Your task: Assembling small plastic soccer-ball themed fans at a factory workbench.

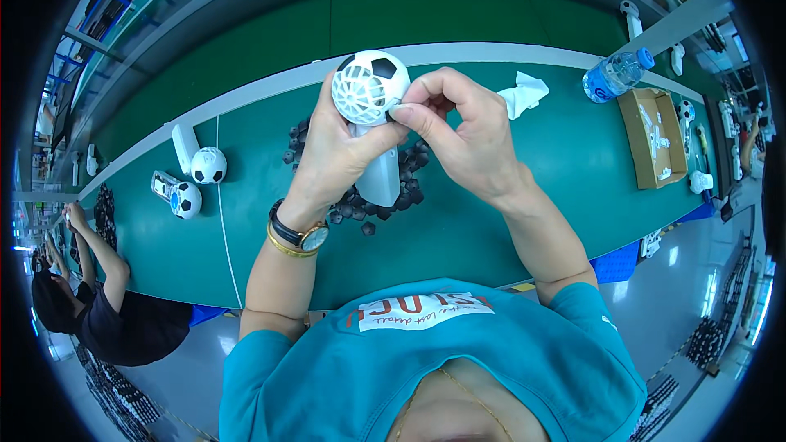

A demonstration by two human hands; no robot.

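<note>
My left hand (337, 154) is wrapped round a white handheld fan (378, 182) with a football-patterned round head (393, 86). The head has an open web grille and black pentagon patches, and its white handle points down toward me. At the head's lower right side, the thumb and finger of my right hand (479, 131) pinch a small black pentagon piece, mostly hidden by the fingertips, against the ball. Loose black pentagon pieces (413, 176) lie in a pile on the green table under and around the handle.
Two more football-headed fans (210, 165) (186, 200) lie on the left. To the right are a crumpled white tissue (524, 94), a water bottle (616, 75) and a cardboard box (647, 176) holding white parts. A person in black (123, 319) sits at far left. A conveyor (458, 20) runs behind.
</note>
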